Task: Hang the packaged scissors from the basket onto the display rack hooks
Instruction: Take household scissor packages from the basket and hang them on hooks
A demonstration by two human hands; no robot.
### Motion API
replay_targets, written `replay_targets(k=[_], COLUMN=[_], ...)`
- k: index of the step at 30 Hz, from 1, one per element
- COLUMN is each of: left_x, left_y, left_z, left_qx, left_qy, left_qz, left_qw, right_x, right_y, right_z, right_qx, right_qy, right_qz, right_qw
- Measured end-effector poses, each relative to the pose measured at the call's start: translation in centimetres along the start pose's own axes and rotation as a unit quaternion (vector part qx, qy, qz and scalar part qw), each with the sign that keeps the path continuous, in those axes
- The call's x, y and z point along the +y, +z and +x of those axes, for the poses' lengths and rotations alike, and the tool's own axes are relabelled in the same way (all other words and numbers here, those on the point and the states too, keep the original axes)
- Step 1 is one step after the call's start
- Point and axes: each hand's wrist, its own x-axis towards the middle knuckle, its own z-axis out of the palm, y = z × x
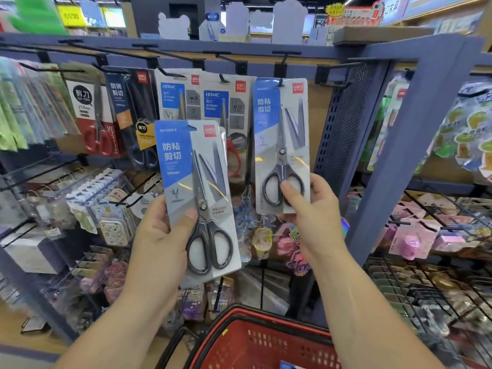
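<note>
hands apart: left hand (pixel 159 235) grips 1 scissors pack (pixel 197 187), right hand (pixel 311 209) pinches 2nd pack (pixel 282 134) on hook (pixel 280 81).

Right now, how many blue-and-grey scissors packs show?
2: one pack in the left hand, off the rack; another pack at a hook, held by the right hand. More may hide behind.

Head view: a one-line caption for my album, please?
Right hand holds a scissors pack at a rack hook; left hand grips a second pack; a red basket sits below.
</note>
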Motion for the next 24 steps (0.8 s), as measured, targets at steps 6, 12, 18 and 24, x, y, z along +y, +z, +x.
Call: replay_targets(k=[6, 12, 18, 24], left_x=[0.0, -0.7, -0.7, -1.1], left_y=[-0.5, -1.1, -1.5, -0.4], left_z=[0.1, 0.0, -0.2, -0.4], left_qx=[-0.012, -0.009, -0.017, -0.019], left_qy=[0.003, 0.005, -0.004, -0.032], left_qz=[-0.001, 0.015, 0.012, -0.017], left_qw=[1.000, 1.000, 1.000, 0.999], right_x=[2.1, 3.9, 4.1, 1.1], right_y=[1.3, 2.0, 1.3, 1.1], right_z=[4.0, 7.1, 6.4, -3.0], right_qx=[0.060, 0.067, 0.056, -0.084], right_qy=[0.053, 0.082, 0.131, 0.091], right_qz=[-0.059, -0.066, -0.086, -0.084], right_qw=[0.995, 0.992, 0.986, 0.989])
